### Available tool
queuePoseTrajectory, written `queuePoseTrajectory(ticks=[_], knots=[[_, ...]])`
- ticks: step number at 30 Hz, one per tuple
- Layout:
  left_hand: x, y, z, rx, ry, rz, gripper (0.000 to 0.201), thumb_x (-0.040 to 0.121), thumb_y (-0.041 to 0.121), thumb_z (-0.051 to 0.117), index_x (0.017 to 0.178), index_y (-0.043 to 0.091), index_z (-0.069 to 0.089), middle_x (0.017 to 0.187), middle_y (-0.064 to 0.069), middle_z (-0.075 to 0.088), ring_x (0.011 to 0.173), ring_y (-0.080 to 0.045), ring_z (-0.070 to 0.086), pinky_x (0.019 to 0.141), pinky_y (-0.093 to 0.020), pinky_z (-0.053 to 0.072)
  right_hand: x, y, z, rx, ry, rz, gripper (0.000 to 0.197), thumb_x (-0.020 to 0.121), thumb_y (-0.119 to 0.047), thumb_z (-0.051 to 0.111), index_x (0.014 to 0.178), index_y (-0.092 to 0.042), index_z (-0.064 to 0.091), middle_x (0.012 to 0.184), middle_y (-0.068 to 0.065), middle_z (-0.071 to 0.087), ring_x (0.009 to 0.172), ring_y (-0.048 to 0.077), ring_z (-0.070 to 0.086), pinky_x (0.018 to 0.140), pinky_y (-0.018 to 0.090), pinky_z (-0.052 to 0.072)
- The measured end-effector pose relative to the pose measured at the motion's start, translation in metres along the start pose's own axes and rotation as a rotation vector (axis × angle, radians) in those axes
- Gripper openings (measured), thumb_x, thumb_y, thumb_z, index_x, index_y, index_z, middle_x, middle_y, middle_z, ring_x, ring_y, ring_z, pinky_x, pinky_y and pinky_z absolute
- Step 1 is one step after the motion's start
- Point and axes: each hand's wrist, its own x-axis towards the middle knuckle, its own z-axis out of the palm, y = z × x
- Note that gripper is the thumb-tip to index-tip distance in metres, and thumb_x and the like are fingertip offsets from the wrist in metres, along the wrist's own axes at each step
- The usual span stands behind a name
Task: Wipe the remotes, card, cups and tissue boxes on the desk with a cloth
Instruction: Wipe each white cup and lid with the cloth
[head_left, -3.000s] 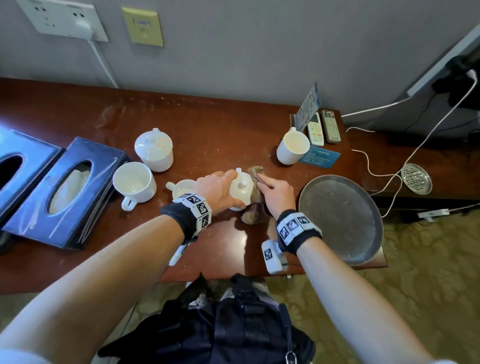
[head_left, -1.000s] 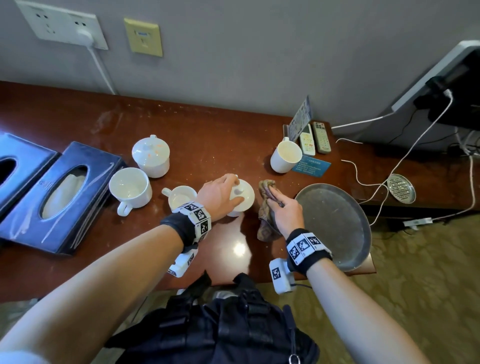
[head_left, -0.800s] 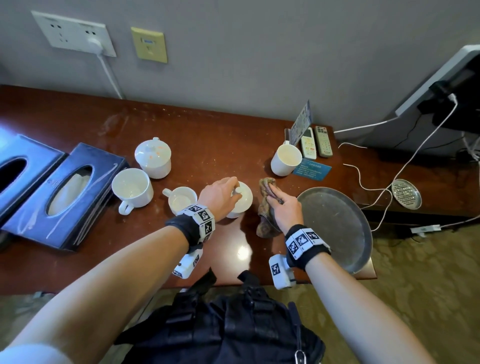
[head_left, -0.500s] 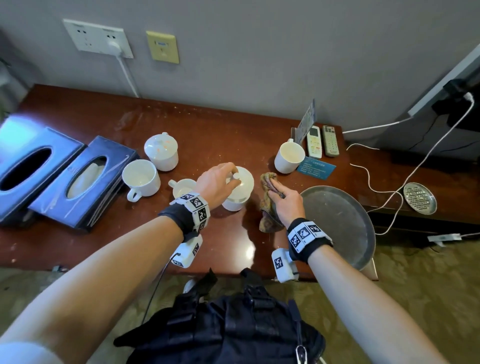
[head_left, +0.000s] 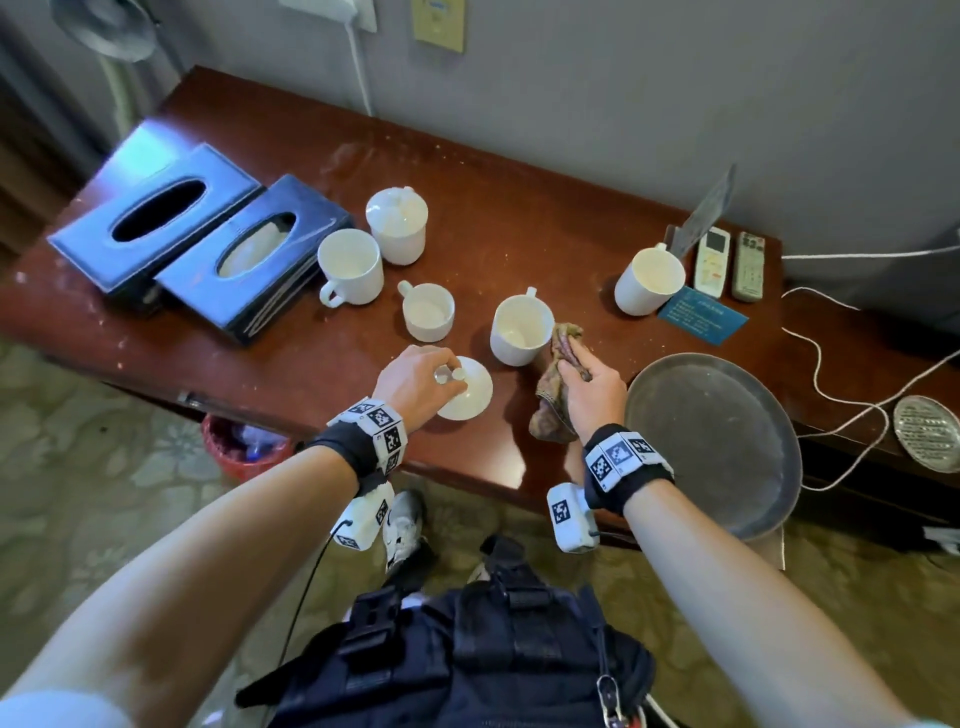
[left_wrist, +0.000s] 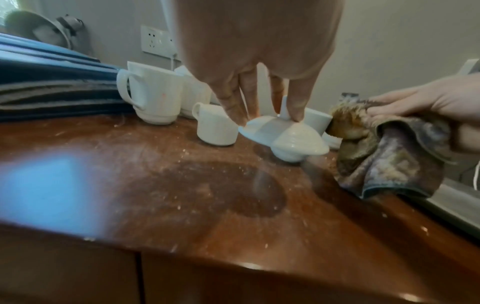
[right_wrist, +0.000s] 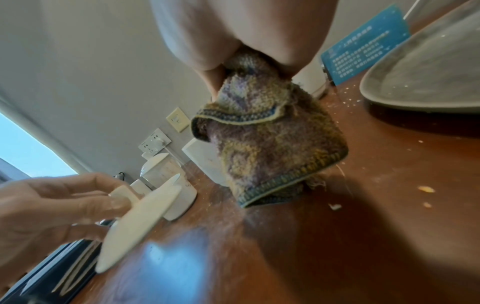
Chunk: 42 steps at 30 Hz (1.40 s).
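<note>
Left hand (head_left: 415, 376) pinches lid (head_left: 467, 389) by knob, tilted, seemingly just off desk (head_left: 467, 249). Right hand (head_left: 592, 387) grips bunched cloth (head_left: 553, 395), touching open cup (head_left: 519, 327) beside it.

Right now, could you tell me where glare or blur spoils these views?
Head view: mostly sharp, with a small glare patch on the desk edge. Left wrist view: a blue-white reflection smears the desk's near left; the lid is readable. Right wrist view: the lid and left hand are blurred; the cloth is sharp.
</note>
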Motion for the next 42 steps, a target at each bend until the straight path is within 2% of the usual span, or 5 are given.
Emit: queuePoseTrajectory(ticks=[6,14,27,31,42], knots=[[0.011,-0.015,0.025,0.139,-0.077,-0.002,0.020,0.091,0.024,0.066,0.109,0.014,0.066,0.126,-0.002,0.061,0.118,-0.022,0.050,0.090,-0.035,0.044,-0.011,0.023,-0.002,0.019,-0.013,0.054,0.040,0.094,-0.017,0.060,0.133,-0.023,0.060,0.138,-0.005,0.057,0.130,0.012,0.051,0.114,0.033,0.037],[0.020,-0.016,0.033,0.271,-0.189,-0.029,0.026,0.092,0.031,0.066,0.114,0.018,0.063,0.129,-0.002,0.057,0.118,-0.022,0.050,0.089,-0.037,0.046,-0.015,0.026,-0.006,0.022,0.005,0.103,0.038,0.095,-0.015,0.060,0.133,-0.020,0.060,0.138,-0.002,0.058,0.129,0.013,0.051,0.108,0.020,0.034],[0.069,0.068,0.010,0.312,-0.174,0.134,0.098,0.073,0.064,0.074,0.148,0.029,0.023,0.134,-0.010,0.043,0.121,-0.029,0.048,0.094,-0.045,0.049,-0.001,0.013,-0.007,0.120,0.020,0.110,0.037,0.094,-0.016,0.063,0.130,-0.025,0.062,0.138,-0.006,0.057,0.130,0.010,0.050,0.113,0.029,0.037],[0.085,0.084,0.015,0.462,-0.221,0.149,0.096,0.078,0.060,0.072,0.152,0.033,0.018,0.132,-0.012,0.042,0.120,-0.032,0.048,0.090,-0.046,0.051,0.001,0.016,-0.019,0.098,0.063,0.124,0.035,0.094,-0.017,0.063,0.128,-0.025,0.064,0.139,-0.004,0.057,0.131,0.011,0.049,0.111,0.023,0.034],[0.097,0.096,0.009,0.625,-0.253,0.156,0.090,0.071,0.059,0.074,0.142,0.021,0.033,0.122,-0.013,0.049,0.105,-0.032,0.058,0.076,-0.037,0.051,0.012,0.014,-0.033,0.034,0.115,0.124,0.034,0.092,-0.020,0.065,0.125,-0.030,0.065,0.137,-0.005,0.058,0.130,0.015,0.051,0.114,0.035,0.037]])
